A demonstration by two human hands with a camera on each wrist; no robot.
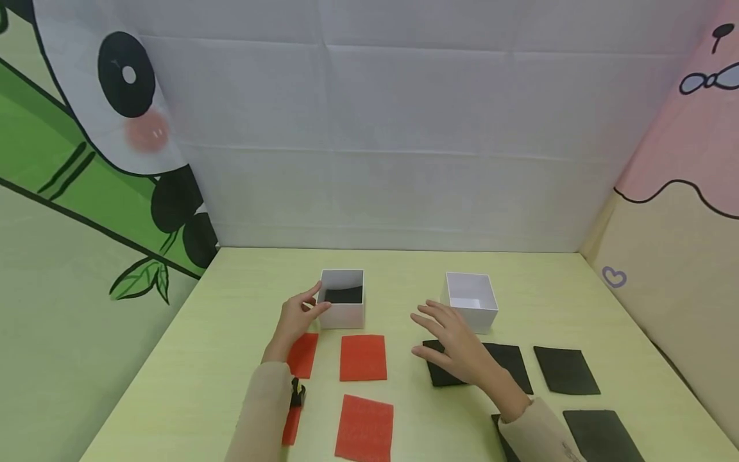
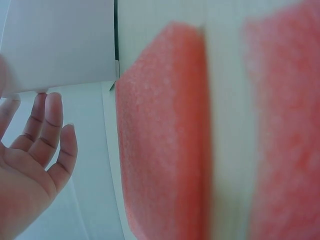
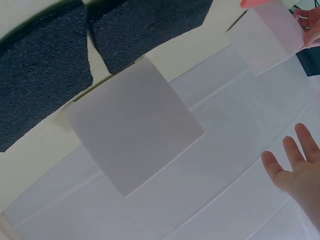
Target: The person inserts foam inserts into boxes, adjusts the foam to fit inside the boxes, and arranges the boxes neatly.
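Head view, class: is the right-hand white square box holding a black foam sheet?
No. The right white square box shows only its bare white inside; the black foam sheets lie on the table.

My table (image 1: pixel 231 333) is pale yellow-green wood grain, walled in by printed cloth. On it, toward the back, stand two white open boxes: the left box (image 1: pixel 342 308) with something black inside, the right box (image 1: pixel 471 300) showing only white. In front of the left box lie red foam sheets (image 1: pixel 363 357), well spread. Under the right box's side lie black foam sheets (image 1: pixel 566 370), flat, apart.
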